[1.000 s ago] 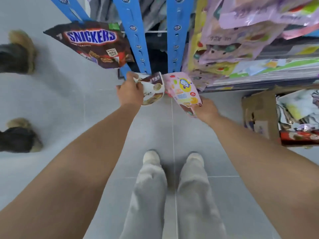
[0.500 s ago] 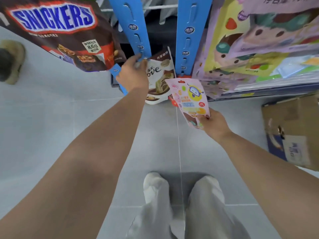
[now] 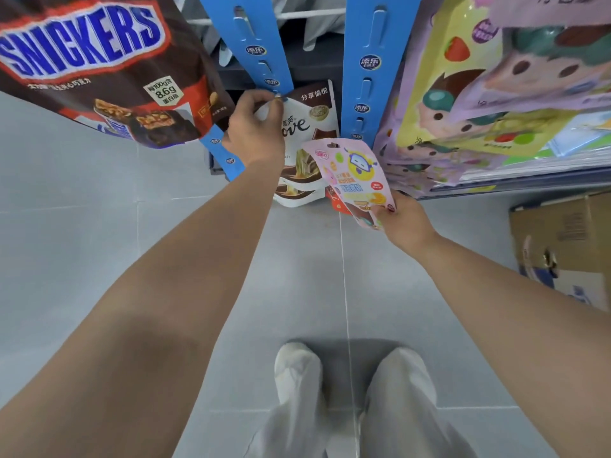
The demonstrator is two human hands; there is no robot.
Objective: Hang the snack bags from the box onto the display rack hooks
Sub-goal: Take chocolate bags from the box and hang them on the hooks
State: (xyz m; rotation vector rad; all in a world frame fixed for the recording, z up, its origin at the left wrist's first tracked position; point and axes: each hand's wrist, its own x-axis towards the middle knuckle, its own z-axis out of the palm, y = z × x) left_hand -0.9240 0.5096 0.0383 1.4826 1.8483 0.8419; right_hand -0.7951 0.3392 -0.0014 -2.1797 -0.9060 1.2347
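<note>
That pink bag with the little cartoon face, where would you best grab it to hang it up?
Likely the flat top seal of the pink bag, beside its hang hole, pinched from the left. The right hand holds its bottom end, so the top stands free, and a pinch near the hole steers it onto a hook.

Snickers bag (image 3: 99,71) cut off by top, left edges. Dove bag (image 3: 310,127): top corner hidden under left hand (image 3: 254,130), lower right behind pink bag (image 3: 357,180). Cardboard box (image 3: 562,246) cropped at right edge.
</note>
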